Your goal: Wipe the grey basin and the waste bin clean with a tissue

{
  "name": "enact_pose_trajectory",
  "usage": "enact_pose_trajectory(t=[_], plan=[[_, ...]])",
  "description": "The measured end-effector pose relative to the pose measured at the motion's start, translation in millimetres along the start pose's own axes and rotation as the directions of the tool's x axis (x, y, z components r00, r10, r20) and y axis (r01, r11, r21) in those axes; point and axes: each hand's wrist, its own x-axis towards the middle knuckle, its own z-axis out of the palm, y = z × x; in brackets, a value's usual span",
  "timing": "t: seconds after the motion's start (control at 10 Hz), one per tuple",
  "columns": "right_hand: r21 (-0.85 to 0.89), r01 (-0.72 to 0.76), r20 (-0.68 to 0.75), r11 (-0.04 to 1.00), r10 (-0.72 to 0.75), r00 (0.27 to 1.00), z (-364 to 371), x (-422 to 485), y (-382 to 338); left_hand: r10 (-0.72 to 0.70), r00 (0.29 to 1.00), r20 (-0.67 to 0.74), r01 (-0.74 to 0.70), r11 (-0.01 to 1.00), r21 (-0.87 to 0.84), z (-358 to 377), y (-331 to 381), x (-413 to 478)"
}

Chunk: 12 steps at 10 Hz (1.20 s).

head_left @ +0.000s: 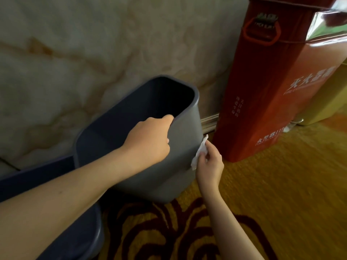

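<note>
Crossing the bottom of the frame, both bare forearms reach up from the near edge. Grey basin [56, 222] sits at lower left, mostly covered by the left forearm; only its dark rim and part of the wall show. It rests on a yellow carpet [281, 184] with dark red swirl pattern.

Next up, the waste bin [159, 166], grey, rectangular with rounded corners, tilted so its open mouth faces up and toward the wall. Its lower end is on the carpet, just beside the basin. Inside looks dark; contents can't be made out.

Left hand [150, 137] grasps the bin's near rim, fingers curled over the edge into the opening, thumb side on the outer wall. Right hand [209, 164] is at the bin's right outer side, fingers pinched on a white tissue [200, 152], crumpled, pressed against the bin's right wall. Tissue touches the bin surface at about mid-height.

Just to the right of the bin, apart from it, stands a tall red cabinet [262, 91] with white characters and a red handle near the top, leaning in the wide-angle view. A yellowish object [323, 102] sits behind it at far right, unclear what.

Farthest back, a pale marbled wall [84, 44] with brownish veins, meeting the floor at a skirting strip [209, 122].
</note>
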Motion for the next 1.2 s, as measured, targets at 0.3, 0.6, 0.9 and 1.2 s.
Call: enact_pose_trajectory(t=[0.3, 0.6, 0.9, 1.2], plan=[[-0.034, 0.002, 0.126, 0.999, 0.003, 0.992, -44, -4, -21, 0.0, 0.995, 0.096, -0.016, 0.985, 0.17, 23, 11, -8], [-0.006, 0.614, 0.213, 0.789, -0.599, 0.772, -83, 33, -147, 0.041, 0.964, 0.262, 0.026, 0.968, -0.249, -5, -54, -43], [-0.122, 0.625, 0.944, 0.771, -0.105, 0.313, 33, 40, -175, -0.371, 0.923, -0.107, 0.316, 0.885, -0.34, -25, -115, -47], [-0.458, 0.665, 0.889, 0.59, 0.296, 0.35, 39, 12, -216, -0.436, 0.851, 0.292, 0.482, 0.87, -0.107, -79, -102, -57]])
